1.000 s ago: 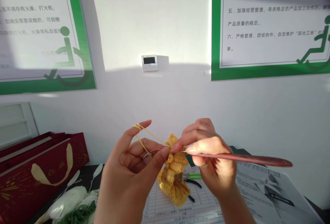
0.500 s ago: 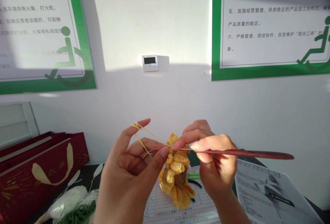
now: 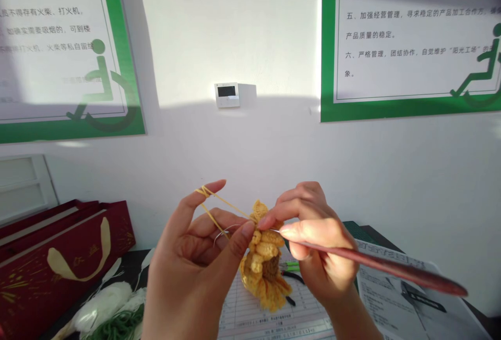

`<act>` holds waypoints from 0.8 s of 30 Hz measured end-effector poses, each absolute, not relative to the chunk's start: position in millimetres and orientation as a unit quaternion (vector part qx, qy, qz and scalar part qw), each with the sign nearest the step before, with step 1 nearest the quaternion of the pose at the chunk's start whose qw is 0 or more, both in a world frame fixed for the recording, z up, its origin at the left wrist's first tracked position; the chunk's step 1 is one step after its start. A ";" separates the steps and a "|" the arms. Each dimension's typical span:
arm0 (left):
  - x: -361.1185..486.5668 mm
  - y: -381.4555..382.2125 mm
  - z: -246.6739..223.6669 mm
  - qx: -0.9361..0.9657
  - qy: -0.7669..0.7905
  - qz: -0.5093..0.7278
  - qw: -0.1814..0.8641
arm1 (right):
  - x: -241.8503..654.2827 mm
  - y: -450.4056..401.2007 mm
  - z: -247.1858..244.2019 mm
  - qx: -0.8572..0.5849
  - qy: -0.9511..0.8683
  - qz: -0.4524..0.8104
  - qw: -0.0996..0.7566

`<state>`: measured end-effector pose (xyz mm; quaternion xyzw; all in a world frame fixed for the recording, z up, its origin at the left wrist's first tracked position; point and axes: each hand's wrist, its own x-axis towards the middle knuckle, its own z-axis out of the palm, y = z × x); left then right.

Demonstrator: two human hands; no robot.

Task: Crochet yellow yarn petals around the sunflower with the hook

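Tilted down since the earlier view, the polished reddish wooden crochet hook (image 3: 391,269) now slopes toward the lower right instead of lying nearly level. Our right hand (image 3: 321,246) grips it in a narrow pinch near its thin metal tip, with fingertips at the top of the crocheted piece (image 3: 262,261). That piece hangs between our hands, above the table: a ruffled, chunky mustard-yellow form of plump ridges around a brown core (image 3: 271,268).

Our left hand (image 3: 191,261) is also narrow, its thumb pressed toward the piece and its index finger raised. Smooth yellow yarn (image 3: 223,207) runs from the piece and wraps that finger, and a fine silvery strand (image 3: 221,234) curves just beside the thumb.

Below the crocheted piece lie a printed paper form (image 3: 235,301) and pliers with green and black handles (image 3: 291,269). To its right is a printed sheet (image 3: 391,298), partly over a dark green cutting mat (image 3: 352,227). To its left stands a deep red box (image 3: 66,241) with a cream ribbon-like shape, and soft white and green fibre bundles (image 3: 104,303) lie in front of it.
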<state>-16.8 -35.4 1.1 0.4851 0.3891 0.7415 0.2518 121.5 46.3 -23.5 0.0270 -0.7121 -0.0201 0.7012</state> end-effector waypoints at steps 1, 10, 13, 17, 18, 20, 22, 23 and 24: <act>-15.3 -36.2 1.8 0.481 0.387 0.747 0.246 | 122.1 44.7 -22.3 0.015 -0.716 -0.049 0.697; -3.6 -44.7 8.4 0.472 0.400 0.754 0.221 | 120.5 38.2 -21.1 -0.014 -0.680 -0.157 0.716; -4.9 -40.5 7.4 0.458 0.371 0.766 0.257 | 115.3 43.0 -27.3 0.021 -0.668 -0.068 0.740; -7.0 -36.4 7.4 0.448 0.354 0.766 0.295 | 105.7 48.8 -36.6 0.048 -0.626 0.049 0.777; -7.6 -36.2 7.3 0.448 0.349 0.764 0.308 | 103.9 49.0 -38.1 0.051 -0.620 0.061 0.781; -8.7 -36.0 6.9 0.446 0.341 0.759 0.329 | 101.4 48.5 -39.7 0.053 -0.608 0.072 0.788; -9.7 -35.6 6.0 0.444 0.334 0.757 0.343 | 100.4 47.4 -39.6 0.045 -0.601 0.073 0.794; -10.2 -35.3 5.5 0.441 0.332 0.758 0.348 | 100.5 47.0 -39.1 0.040 -0.600 0.067 0.796; -10.5 -35.0 5.0 0.437 0.330 0.759 0.353 | 100.9 46.8 -38.5 0.037 -0.601 0.055 0.796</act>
